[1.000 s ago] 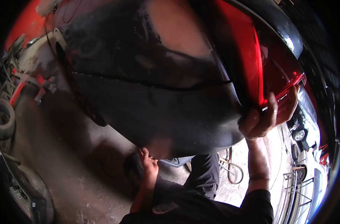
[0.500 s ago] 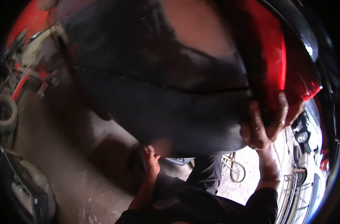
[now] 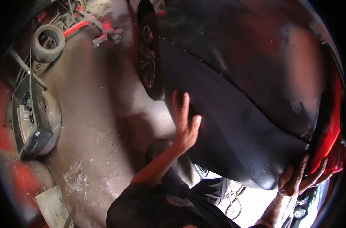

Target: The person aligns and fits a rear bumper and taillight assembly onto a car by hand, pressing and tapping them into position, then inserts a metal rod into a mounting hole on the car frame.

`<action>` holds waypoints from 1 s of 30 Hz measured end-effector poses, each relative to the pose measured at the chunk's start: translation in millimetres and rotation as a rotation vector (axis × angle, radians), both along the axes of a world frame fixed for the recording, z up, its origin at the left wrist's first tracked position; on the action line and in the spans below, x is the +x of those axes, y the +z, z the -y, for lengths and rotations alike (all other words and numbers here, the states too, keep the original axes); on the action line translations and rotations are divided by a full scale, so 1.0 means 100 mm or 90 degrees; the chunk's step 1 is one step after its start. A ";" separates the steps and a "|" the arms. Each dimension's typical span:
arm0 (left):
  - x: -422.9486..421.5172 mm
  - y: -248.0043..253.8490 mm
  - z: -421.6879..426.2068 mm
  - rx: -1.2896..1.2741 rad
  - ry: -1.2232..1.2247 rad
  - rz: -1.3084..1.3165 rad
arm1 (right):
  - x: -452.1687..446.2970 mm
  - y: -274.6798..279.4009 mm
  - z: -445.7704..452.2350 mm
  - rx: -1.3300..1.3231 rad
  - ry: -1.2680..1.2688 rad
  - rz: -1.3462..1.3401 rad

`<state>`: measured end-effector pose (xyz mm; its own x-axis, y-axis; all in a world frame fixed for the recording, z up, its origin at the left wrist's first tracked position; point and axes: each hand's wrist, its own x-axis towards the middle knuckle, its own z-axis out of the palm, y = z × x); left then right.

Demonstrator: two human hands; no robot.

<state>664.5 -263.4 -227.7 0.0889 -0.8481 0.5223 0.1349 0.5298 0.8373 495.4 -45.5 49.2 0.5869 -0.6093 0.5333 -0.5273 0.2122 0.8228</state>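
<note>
A matte black bumper, dotted with droplets, runs along the lower edge of a dark, glossy car body. My left hand lies on the bumper's side with its fingers spread, a short way behind the car's wheel. At the bumper's rear corner, just below a red tail light, is my right hand. Its fingers are stretched apart against the corner and reach toward the light. A thin dark seam separates the bumper from the panel above it.
On the floor to the left are a loose tyre, red metal stands and a black plastic part against another tyre. Crumpled clear plastic and a flat board lie nearer. A looped hose shows at the bottom.
The view has swung left, bringing the wheel and more floor into sight. My left hand has moved forward along the bumper's side; my right hand stays at the corner below the tail light.
</note>
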 end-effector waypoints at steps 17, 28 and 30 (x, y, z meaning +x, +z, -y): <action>0.42 0.58 1.23 -0.085 0.118 0.111 | -0.16 0.02 -0.06 0.005 0.024 -0.013; 0.36 0.53 1.26 -0.146 0.159 0.093 | -0.21 -0.30 -0.34 -0.006 -0.073 0.156; 0.38 0.97 0.93 -0.198 0.227 0.139 | 0.04 -0.09 -0.18 0.006 -0.076 0.095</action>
